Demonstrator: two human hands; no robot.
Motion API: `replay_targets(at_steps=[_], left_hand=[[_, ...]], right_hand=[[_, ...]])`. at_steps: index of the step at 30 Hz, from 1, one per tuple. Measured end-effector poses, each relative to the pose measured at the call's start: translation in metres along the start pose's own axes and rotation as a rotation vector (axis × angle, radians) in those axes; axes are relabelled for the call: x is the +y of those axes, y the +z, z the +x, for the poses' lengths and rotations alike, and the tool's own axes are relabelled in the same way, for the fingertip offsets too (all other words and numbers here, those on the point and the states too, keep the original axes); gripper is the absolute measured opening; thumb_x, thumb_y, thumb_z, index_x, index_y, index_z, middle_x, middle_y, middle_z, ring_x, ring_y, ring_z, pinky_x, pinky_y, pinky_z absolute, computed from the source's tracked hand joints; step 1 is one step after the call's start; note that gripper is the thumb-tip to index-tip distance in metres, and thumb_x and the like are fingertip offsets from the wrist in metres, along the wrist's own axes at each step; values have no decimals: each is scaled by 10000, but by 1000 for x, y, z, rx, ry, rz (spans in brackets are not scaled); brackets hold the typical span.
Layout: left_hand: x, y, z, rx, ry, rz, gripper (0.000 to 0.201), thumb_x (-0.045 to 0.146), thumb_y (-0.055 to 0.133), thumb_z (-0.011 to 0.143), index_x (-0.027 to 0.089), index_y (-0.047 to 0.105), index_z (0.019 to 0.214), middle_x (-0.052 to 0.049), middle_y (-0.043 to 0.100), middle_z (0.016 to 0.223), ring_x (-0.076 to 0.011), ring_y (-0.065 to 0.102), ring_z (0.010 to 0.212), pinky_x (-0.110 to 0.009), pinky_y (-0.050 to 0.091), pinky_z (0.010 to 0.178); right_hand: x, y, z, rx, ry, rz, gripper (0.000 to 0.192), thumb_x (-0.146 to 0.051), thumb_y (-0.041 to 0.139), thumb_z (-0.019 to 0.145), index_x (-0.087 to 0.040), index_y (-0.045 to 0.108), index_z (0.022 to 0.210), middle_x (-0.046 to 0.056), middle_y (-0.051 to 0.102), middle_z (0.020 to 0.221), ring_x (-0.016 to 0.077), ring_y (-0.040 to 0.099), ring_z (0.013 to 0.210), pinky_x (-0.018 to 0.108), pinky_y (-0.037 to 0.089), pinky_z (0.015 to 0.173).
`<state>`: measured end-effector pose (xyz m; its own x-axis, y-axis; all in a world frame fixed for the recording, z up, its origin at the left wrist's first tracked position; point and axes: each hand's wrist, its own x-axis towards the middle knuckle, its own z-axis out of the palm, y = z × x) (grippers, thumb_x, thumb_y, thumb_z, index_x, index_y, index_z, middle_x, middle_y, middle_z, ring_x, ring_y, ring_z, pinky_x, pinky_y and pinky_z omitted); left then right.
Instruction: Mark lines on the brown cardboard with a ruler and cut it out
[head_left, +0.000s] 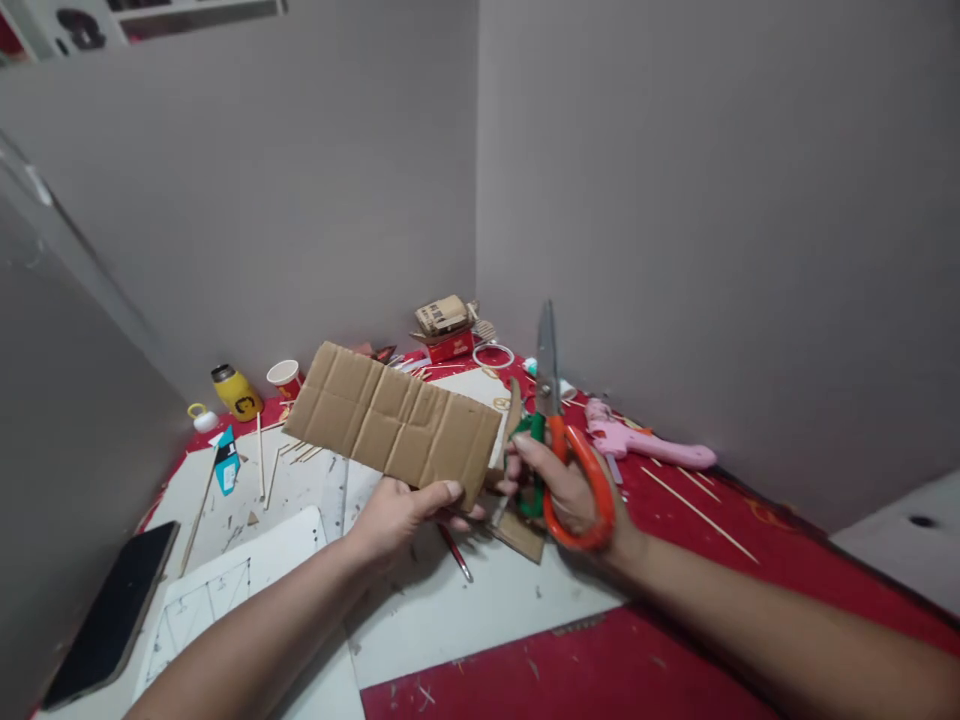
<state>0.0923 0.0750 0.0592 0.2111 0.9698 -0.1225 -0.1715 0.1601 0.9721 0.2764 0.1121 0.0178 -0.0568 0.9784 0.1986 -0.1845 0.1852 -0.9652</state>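
Observation:
My left hand (409, 508) grips the lower edge of a creased brown cardboard piece (397, 415), thumb on top and fingers beneath. The cardboard is tilted above the white work sheet. In my right hand (559, 475) is a pair of scissors (550, 385) with one orange and one green handle loop. Its blades point up and away from me and look closed, apart from the cardboard. A small cardboard strip (517, 535) lies below my hands, and a red pen (454, 553) rests on the sheet, partly hidden by my left hand.
A pink glue gun (649, 440) lies to the right, near thin wooden sticks (697, 510). On the left are a phone (112, 610), a drawing (202, 600), a blue cutter (226, 462), a yellow bottle (237, 392) and a paper cup (285, 378). Grey walls enclose the table; a red box (450, 345) stands in the corner.

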Motion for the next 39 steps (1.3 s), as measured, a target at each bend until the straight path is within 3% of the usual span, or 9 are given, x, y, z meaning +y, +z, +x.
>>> replay_targets(at_steps=[5, 10, 15, 20, 25, 28, 33, 36, 39], left_hand=[[18, -11, 6, -210, -35, 228, 355, 405, 881, 639, 108, 723, 751, -31, 687, 621, -149, 646, 550, -230, 487, 492], [36, -21, -11, -257, -26, 336, 230, 308, 830, 759, 132, 682, 780, 32, 663, 640, -91, 584, 516, -221, 482, 510], [31, -18, -44, -28, 97, 261, 315, 444, 776, 810, 142, 693, 844, 0, 697, 705, -124, 642, 598, -260, 521, 589], [16, -8, -63, 250, 239, 119, 455, 586, 757, 758, 172, 733, 943, -59, 776, 809, -247, 739, 813, -350, 574, 731], [-3, 1, -74, 426, 308, 20, 463, 575, 719, 786, 174, 743, 1017, -88, 798, 937, -302, 738, 967, -415, 582, 841], [-9, 4, -79, 519, 361, -14, 451, 562, 703, 803, 165, 744, 1013, -94, 797, 977, -306, 729, 1016, -419, 575, 884], [-2, -12, -81, 679, 511, -27, 337, 502, 614, 910, 210, 747, 1010, -55, 783, 1077, -243, 690, 1124, -344, 526, 976], [-1, -30, -79, 732, 537, -22, 326, 465, 585, 955, 184, 716, 1058, -75, 758, 1115, -224, 701, 1066, -407, 528, 973], [-8, -44, -76, 738, 497, -12, 353, 468, 583, 966, 152, 688, 1083, -88, 744, 1087, -214, 716, 965, -461, 548, 916]], right_hand=[[-17, -9, 20, 152, -157, -7, 373, -582, 658, 788, -222, 579, 732, -3, 613, 664, 188, 571, 647, 311, 483, 633], [-31, -10, 14, 90, -235, -74, 309, -499, 698, 715, -214, 579, 712, -16, 556, 653, 179, 505, 655, 317, 449, 666], [-32, 2, -12, -148, -243, -101, 280, -449, 663, 747, -217, 516, 694, -43, 459, 617, 142, 430, 598, 276, 402, 582], [-19, 13, -36, -421, -235, -113, 335, -473, 621, 786, -220, 444, 654, -66, 369, 574, 108, 351, 533, 240, 330, 492], [-20, 16, -52, -526, -222, -134, 395, -534, 642, 762, -222, 434, 636, -60, 395, 562, 105, 369, 523, 235, 350, 484], [-25, 17, -58, -531, -198, -168, 441, -624, 644, 740, -216, 485, 684, -41, 469, 588, 117, 447, 534, 241, 406, 503], [-28, 15, -51, -411, -158, -342, 558, -776, 403, 827, -228, 473, 746, -36, 471, 542, 136, 473, 464, 265, 406, 454], [-30, 10, -32, -291, -188, -558, 552, -768, 494, 790, -226, 492, 687, -2, 517, 574, 173, 530, 559, 291, 423, 530], [-32, 3, -13, -210, -162, -818, 464, -660, 617, 770, -209, 571, 669, 71, 610, 639, 270, 614, 695, 360, 455, 629]])
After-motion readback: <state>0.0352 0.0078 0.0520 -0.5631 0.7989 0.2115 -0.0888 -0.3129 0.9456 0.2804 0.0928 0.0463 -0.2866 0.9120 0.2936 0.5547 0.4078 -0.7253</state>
